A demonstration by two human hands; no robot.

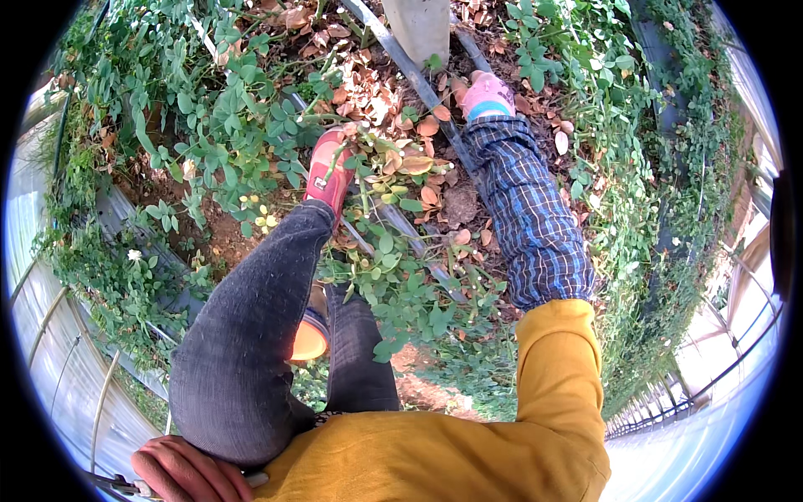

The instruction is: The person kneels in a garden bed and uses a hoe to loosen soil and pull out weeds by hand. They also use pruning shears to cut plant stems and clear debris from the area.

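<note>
My right hand (486,94), in a pink glove with a blue cuff, reaches down to the dark soil and dry leaves beside the foot of a pale post (419,31). Its fingertips are hidden, so I cannot tell if they hold anything. A blue plaid sleeve cover (533,207) covers that forearm. My left hand (194,470) rests by my left thigh at the lower left, its reddish fingers curled. A dark and metal piece (141,486) shows beside it; whether it is gripped is unclear. Rose plants (232,100) with cut stems stand around my red shoe (329,163).
A grey pipe (408,63) runs slantwise past the post and my right wrist. Brown fallen leaves (370,88) cover the bed. Leafy rows (621,207) line the right side. Plastic greenhouse sheeting (69,357) curves along the left. A leafy rose branch (420,301) spreads before my legs.
</note>
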